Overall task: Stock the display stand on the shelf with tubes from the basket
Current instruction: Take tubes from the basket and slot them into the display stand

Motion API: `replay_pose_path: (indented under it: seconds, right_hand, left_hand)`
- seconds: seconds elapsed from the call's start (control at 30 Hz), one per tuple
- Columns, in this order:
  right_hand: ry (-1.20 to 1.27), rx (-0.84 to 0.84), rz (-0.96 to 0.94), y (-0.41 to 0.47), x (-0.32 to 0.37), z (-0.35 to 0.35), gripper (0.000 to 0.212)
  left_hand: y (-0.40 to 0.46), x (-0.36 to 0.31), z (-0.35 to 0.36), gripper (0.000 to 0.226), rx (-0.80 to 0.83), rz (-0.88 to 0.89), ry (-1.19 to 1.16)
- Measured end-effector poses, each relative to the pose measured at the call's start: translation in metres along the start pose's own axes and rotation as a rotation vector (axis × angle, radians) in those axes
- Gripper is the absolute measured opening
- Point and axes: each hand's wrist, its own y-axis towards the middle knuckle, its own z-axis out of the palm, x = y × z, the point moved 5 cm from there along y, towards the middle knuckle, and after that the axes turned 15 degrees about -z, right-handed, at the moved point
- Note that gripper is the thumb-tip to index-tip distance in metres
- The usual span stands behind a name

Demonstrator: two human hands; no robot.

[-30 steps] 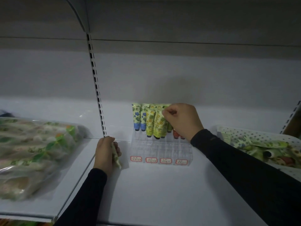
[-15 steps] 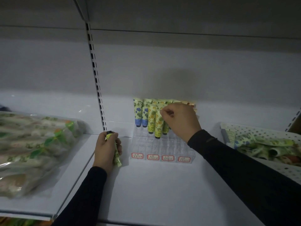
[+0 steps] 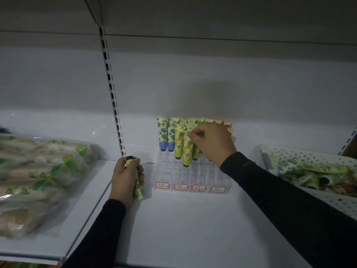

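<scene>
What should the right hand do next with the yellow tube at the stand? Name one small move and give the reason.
Probably press the yellow tube down until it seats, then let go. The right hand pinches its top edge, its cap sits low in the clear display stand, and the left hand already holds another tube waiting.

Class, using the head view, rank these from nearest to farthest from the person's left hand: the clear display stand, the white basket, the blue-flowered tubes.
1. Display stand, just right of the left hand.
2. Blue-flowered tubes, stand's back-left corner.
3. Basket, far right.
</scene>
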Motion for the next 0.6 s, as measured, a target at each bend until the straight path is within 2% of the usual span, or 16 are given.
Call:
replay_pose_path:
  seconds: [0.6]
  right_hand:
    - [-0.045,0.059,-0.016,0.0043,0.0009,0.0033,0.025]
  left_hand:
    - [-0.0032,-0.0029,0.0009,0.01,0.032,0.042,0.031]
